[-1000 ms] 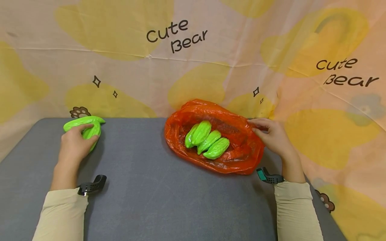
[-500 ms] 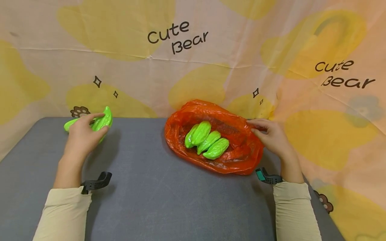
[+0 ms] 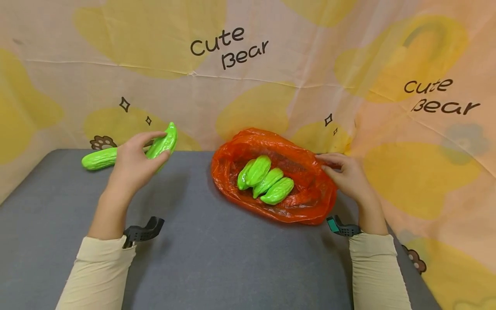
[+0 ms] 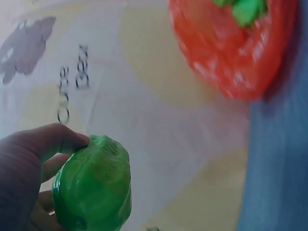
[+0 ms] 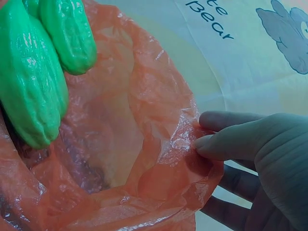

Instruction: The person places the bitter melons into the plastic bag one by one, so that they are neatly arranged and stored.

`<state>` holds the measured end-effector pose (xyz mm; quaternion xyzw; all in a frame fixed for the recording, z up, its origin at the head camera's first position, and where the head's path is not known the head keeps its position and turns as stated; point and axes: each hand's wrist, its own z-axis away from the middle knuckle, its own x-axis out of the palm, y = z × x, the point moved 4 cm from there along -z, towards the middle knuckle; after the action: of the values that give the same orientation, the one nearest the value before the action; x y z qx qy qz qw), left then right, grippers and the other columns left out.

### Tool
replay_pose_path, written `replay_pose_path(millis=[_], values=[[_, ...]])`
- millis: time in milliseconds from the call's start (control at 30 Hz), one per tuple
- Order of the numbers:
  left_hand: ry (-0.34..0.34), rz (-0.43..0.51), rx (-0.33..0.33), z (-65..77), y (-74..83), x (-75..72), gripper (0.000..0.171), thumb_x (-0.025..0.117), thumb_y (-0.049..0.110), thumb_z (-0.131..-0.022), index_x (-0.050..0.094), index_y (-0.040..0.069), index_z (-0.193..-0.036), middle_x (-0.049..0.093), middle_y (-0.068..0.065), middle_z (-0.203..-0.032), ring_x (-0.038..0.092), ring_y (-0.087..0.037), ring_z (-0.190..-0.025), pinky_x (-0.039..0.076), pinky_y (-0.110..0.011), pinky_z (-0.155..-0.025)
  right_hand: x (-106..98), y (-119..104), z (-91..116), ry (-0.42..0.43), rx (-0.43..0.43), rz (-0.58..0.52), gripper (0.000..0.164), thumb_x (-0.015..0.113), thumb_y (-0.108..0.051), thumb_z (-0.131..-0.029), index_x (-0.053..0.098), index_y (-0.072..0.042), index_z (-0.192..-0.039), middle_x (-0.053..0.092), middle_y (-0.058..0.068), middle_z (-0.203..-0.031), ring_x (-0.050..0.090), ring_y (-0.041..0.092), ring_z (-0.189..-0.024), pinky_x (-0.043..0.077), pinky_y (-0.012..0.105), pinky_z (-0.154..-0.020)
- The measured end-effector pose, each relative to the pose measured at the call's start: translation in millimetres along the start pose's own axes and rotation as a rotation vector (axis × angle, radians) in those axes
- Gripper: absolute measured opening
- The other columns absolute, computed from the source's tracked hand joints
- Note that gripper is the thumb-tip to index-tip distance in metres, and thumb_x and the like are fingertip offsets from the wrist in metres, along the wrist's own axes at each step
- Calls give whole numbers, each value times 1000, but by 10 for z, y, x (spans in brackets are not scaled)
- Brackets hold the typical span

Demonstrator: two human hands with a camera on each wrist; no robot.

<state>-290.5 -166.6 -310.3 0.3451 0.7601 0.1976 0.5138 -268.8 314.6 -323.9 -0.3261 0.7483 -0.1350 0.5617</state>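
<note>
In the head view my left hand (image 3: 135, 161) grips a bright green, shiny bitter melon (image 3: 162, 144) between thumb and fingers, raised over the table with its pointed tip up. The left wrist view shows the rounded side of that bitter melon (image 4: 94, 185). Behind the left hand a second bitter melon (image 3: 98, 159) lies on the table, partly hidden. My right hand (image 3: 346, 174) pinches the right rim of an orange-red plastic bag (image 3: 314, 211), whose mouth is spread wide. Thumb and forefinger meet on the thin film in the right wrist view. Several bitter melons (image 3: 258, 171) lie inside the bag.
A grey table (image 3: 217, 262) spreads under both arms. A patterned cloth (image 3: 155, 43) hangs behind it and along the right side. Each wrist wears a dark camera band (image 3: 144, 230).
My left hand has lifted a bitter melon off the table and carried it rightward toward the bag, uncovering the one left behind. The right hand stays at the bag's rim.
</note>
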Motion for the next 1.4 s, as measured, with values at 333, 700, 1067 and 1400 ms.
replay_pose_path(millis=[333,700,1067,1400], values=[[-37,109,157,-89,489,327,42,70,8,-88,67,5,-130,65,-17,-133,61,-33,-122,54,-51,-95,2,14,1,4,3,5,29,66,0,-95,73,-3,-123,70,20,-125,69,35,-110,60,31,-88],[-110,145,253,-117,853,638,43,75,10,-87,67,5,-129,65,-14,-134,61,-30,-124,55,-47,-99,9,16,-9,7,-3,3,29,66,1,-94,73,-3,-122,70,20,-125,69,36,-110,57,49,-89],[-213,143,316,-115,1168,1009,41,74,13,-89,68,9,-129,65,-9,-134,59,-27,-129,47,-43,-111,9,34,-14,12,-15,-22,28,65,1,-95,72,-1,-122,70,22,-125,69,37,-109,43,-2,-80],[-324,82,306,-86,1302,1451,43,75,19,-89,68,16,-131,64,-4,-132,62,-24,-124,51,-40,-105,-9,33,-10,12,-8,-24,29,65,0,-95,72,-1,-124,70,22,-125,69,37,-107,44,-2,-80]])
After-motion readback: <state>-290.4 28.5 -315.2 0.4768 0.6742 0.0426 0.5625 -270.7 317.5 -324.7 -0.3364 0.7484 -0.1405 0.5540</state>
